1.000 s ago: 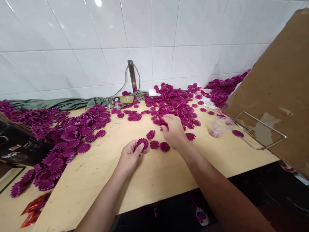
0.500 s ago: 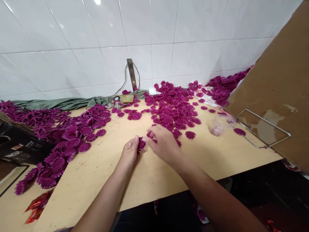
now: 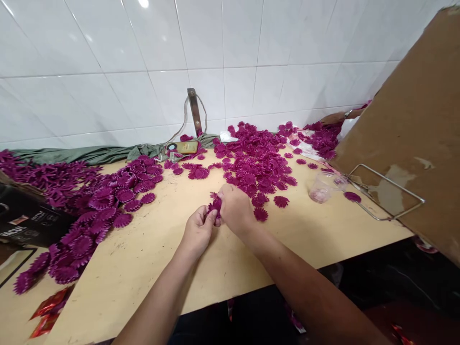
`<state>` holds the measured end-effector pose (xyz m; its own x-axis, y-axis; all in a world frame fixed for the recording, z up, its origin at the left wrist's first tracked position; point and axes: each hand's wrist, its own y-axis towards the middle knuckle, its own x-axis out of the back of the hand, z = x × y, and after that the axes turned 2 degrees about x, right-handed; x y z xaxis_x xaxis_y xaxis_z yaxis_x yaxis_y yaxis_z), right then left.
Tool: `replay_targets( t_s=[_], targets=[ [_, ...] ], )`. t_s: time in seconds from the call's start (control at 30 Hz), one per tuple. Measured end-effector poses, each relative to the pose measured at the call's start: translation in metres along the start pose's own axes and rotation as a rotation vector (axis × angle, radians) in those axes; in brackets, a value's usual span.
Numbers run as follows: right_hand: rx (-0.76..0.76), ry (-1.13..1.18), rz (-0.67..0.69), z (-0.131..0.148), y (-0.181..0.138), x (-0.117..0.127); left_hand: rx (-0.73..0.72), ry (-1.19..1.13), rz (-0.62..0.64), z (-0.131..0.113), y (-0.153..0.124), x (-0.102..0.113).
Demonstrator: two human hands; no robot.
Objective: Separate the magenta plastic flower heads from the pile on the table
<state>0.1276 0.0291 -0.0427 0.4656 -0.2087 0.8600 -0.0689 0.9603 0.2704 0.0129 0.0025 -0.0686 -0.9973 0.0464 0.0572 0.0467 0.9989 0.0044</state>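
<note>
A small magenta scalloped flower piece (image 3: 215, 203) is pinched between the thumb and fingers of my left hand (image 3: 197, 229), low over the table. Against its right side my right hand (image 3: 235, 208) is closed, its fingertips meeting at the flower piece; part of the flower piece is hidden behind them. A petalled edge sticks up above the left fingertips, and I cannot tell whether it is a second layer. Just beyond my right hand lies a large heap of similar magenta flower pieces (image 3: 257, 160), with loose ones around its edges.
Another heap of flower pieces (image 3: 104, 196) spreads along the left, beside a black box (image 3: 30, 215). A clear plastic cup (image 3: 320, 191) and a wire frame (image 3: 391, 187) are at right, by a big cardboard sheet (image 3: 402, 134). Another person's arm (image 3: 336, 118) reaches in behind it.
My hands have come together, the right one closing in at the flower piece and the left moving slightly right. Another person's arm has appeared at the back right.
</note>
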Motion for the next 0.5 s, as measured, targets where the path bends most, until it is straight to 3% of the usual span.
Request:
replay_targets(
  t_s=[0.1,0.2,0.33,0.43,0.5],
  targets=[
    [-0.263,0.051,-0.077,-0.022,0.024,0.015,0.029,0.022,0.001,-0.001,-0.007,0.007],
    [-0.298,0.026,-0.201,-0.044,0.033,0.029,0.113,-0.027,-0.026,0.000,-0.009,0.015],
    [-0.034,0.116,-0.177,-0.039,-0.007,0.047,0.103,-0.035,-0.079,0.001,-0.003,0.017],
    [0.318,0.455,0.006,-0.021,-0.062,0.068,0.093,-0.034,-0.079,0.001,0.001,0.014],
    [0.452,0.569,0.071,-0.015,-0.092,0.080,0.113,-0.062,-0.105,0.002,0.001,0.013]
  ],
)
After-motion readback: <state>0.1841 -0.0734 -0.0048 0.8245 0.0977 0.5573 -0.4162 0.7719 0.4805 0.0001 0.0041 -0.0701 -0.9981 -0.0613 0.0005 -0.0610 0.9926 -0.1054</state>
